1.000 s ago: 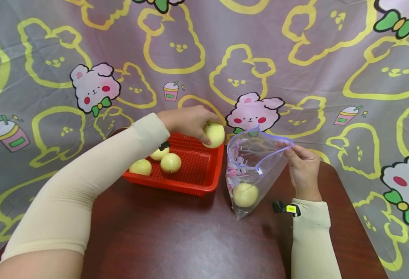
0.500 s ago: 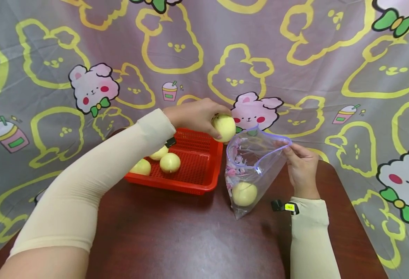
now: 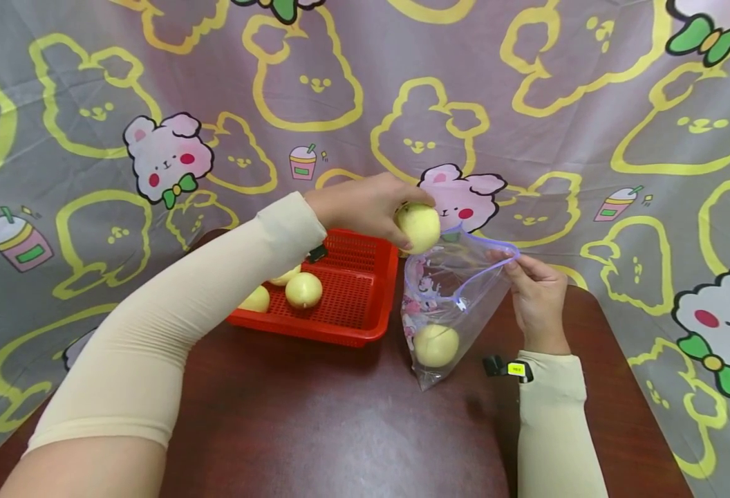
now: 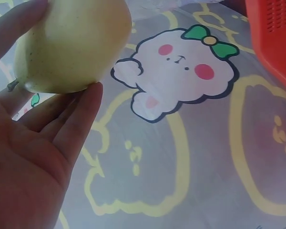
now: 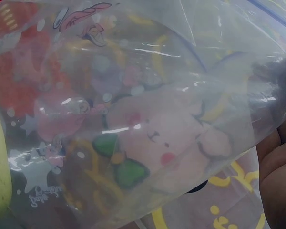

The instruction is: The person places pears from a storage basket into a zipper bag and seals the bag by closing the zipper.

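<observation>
My left hand (image 3: 371,206) grips a pale yellow pear (image 3: 419,228) just above the mouth of a clear zip bag. In the left wrist view the stem and speckled skin of the pear (image 4: 76,43) show between thumb and fingers. Pink printed figures mark the side of the bag (image 3: 483,311), and its purple-edged mouth gapes wide. Pinching the right edge of that mouth is my right hand (image 3: 540,297). One pear (image 3: 436,346) rests at the bottom of the bag. From the right wrist, the see-through plastic (image 5: 152,124) fills most of the view.
A red plastic basket (image 3: 374,328) stands left of the bag, holding several pears, among them one near its front (image 3: 303,290); my left forearm partly covers them. Beneath is a dark brown table (image 3: 340,415). A patterned curtain (image 3: 352,83) hangs right behind it.
My left hand has carried the pear rightward and slightly up, from over the basket's right edge to over the bag's mouth. The right hand and bag have stayed nearly still.
</observation>
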### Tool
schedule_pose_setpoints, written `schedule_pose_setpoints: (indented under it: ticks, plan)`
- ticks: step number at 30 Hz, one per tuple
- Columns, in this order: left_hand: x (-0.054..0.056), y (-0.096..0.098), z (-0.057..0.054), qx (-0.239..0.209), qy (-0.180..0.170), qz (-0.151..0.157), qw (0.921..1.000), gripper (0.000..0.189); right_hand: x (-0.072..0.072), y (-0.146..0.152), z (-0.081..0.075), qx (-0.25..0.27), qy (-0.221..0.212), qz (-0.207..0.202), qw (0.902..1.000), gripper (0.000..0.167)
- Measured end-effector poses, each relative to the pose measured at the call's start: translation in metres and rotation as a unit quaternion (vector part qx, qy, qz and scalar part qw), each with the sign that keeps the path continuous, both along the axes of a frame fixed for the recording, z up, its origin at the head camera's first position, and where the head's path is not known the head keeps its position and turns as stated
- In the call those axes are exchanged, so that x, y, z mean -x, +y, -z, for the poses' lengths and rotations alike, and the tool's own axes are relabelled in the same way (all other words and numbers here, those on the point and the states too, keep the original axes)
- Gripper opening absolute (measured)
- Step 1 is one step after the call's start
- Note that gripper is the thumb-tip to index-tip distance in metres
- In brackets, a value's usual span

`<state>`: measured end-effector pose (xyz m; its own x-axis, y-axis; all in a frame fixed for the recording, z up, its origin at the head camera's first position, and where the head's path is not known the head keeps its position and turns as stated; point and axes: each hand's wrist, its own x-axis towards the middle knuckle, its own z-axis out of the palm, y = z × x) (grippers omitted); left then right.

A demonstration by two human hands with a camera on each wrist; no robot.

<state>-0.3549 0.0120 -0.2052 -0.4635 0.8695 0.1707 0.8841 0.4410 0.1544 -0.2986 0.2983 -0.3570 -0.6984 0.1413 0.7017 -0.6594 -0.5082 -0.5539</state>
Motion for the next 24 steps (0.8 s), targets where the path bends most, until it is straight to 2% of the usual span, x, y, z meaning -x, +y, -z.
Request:
schedule_pose_setpoints:
  ticks: [6, 11, 20, 24]
  plan:
    - [-0.006, 0.007, -0.004, 0.007, -0.006, 0.009, 0.9999, 0.059, 0.0, -0.002, 0.001, 0.014, 0.002, -0.019, 0.9997, 0.019]
    - [-0.009, 0.015, -0.006, 0.014, 0.0, 0.021, 0.9997, 0.061, 0.0, -0.002, 0.0, 0.006, 0.001, -0.006, 1.0, 0.019]
    - [-0.009, 0.029, 0.0, 0.021, 0.008, 0.043, 0.9988, 0.057, -0.002, 0.001, -0.001, -0.008, -0.008, 0.004, 0.9999, 0.019]
    - [-0.011, 0.035, 0.002, 0.033, 0.012, 0.036, 0.9987, 0.058, -0.002, 0.001, -0.002, -0.005, 0.0, 0.0, 1.0, 0.019]
